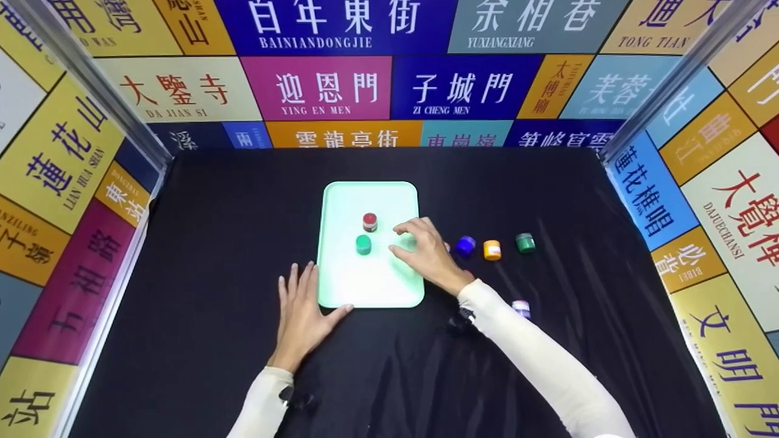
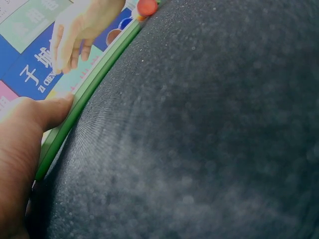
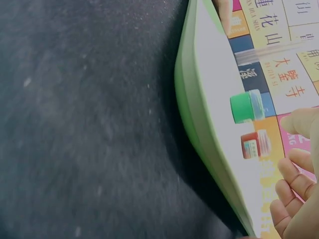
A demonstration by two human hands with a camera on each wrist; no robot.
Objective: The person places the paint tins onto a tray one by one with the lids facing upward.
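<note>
A pale green tray (image 1: 371, 283) lies on the black cloth, with a small red paint jar (image 1: 370, 222) and a green paint jar (image 1: 363, 244) standing on it. My left hand (image 1: 302, 319) rests at the tray's near left corner, fingers straight along its side. In the left wrist view its thumb (image 2: 56, 110) lies against the tray's rim (image 2: 82, 97). Over the right part of the tray hovers my right hand (image 1: 426, 252), thumb and fingers apart and nothing between them. The right wrist view shows this hand (image 3: 299, 186) apart from the green jar (image 3: 242, 108) and the red jar (image 3: 250, 145).
Right of the tray stand a blue jar (image 1: 465, 246), an orange jar (image 1: 492, 250) and a dark green jar (image 1: 525, 243). A pale-labelled jar (image 1: 521, 308) is partly hidden by the right sleeve (image 1: 541, 365). Sign-covered panels (image 1: 328, 88) border the black cloth (image 1: 243, 207) behind and at both sides.
</note>
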